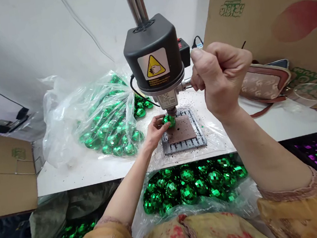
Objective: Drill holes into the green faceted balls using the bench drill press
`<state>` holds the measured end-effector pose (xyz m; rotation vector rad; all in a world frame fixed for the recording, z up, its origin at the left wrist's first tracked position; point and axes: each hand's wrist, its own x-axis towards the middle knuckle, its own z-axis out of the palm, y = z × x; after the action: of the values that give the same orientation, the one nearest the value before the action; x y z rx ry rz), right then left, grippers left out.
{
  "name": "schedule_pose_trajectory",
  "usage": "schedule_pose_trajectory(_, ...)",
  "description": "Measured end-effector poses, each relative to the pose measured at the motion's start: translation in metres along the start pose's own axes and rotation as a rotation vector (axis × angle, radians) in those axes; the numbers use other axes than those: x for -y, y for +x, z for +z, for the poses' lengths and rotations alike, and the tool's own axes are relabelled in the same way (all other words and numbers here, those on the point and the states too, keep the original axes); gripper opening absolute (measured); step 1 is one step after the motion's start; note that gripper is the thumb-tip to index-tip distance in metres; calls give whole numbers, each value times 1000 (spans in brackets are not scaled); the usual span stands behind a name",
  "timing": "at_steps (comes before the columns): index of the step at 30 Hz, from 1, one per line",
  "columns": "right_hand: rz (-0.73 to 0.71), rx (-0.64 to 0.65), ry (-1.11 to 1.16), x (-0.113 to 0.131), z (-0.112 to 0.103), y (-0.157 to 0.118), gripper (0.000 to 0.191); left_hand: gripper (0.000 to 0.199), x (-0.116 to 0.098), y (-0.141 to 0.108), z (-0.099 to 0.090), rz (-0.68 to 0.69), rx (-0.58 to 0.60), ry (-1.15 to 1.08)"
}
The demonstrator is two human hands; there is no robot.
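Observation:
My left hand [156,130] grips a shiny green mirrored ball [169,121] between thumb and fingers. The ball is right under the lower end of a black-topped drill press [153,54]; whether the two touch I cannot tell. Below it lies a brown square board [184,128] with a small dark hole, on a slotted metal base [202,140]. My right hand [222,75] is closed in a fist at the press's right side, around the end of a metal lever [185,84]. The part of the lever inside the fist is hidden.
A clear plastic bag [63,114] of green balls lies left of the press. Another heap of green balls [187,184] sits below the table's front edge, before my body. Dark chips are scattered around the base. A patterned handbag [263,82] and a large cardboard box [273,18] stand right.

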<state>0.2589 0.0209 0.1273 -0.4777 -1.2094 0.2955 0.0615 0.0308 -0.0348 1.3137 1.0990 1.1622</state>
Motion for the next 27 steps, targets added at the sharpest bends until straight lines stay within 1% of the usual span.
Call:
schedule_pose_trajectory(4, -10, 1, 5, -1, -1, -1, 61, 57, 4, -2, 2, 38, 71, 96)
schedule_pose_trajectory(9, -16, 24, -138, -2, -1, -2, 60, 57, 5, -3, 3, 105, 72, 253)
schedule_pose_trajectory(13, -15, 27, -130, 0, -1, -3, 59, 58, 7, -8, 7, 148, 63, 305)
schedule_pose_trajectory(16, -22, 30, -118, 1, -2, -4, 57, 56, 11, -12, 13, 186, 41, 264)
schedule_pose_trajectory(18, -23, 29, -90, 1, -2, -4, 57, 56, 15, -13, 17, 198, 50, 222)
schedule_pose_trajectory(24, -47, 30, 19, -1, -3, -4, 54, 61, 18, -13, 26, 186, 102, 128)
schedule_pose_trajectory(27, -43, 26, 39, -3, -3, -4, 54, 63, 21, -13, 28, 188, 85, 89)
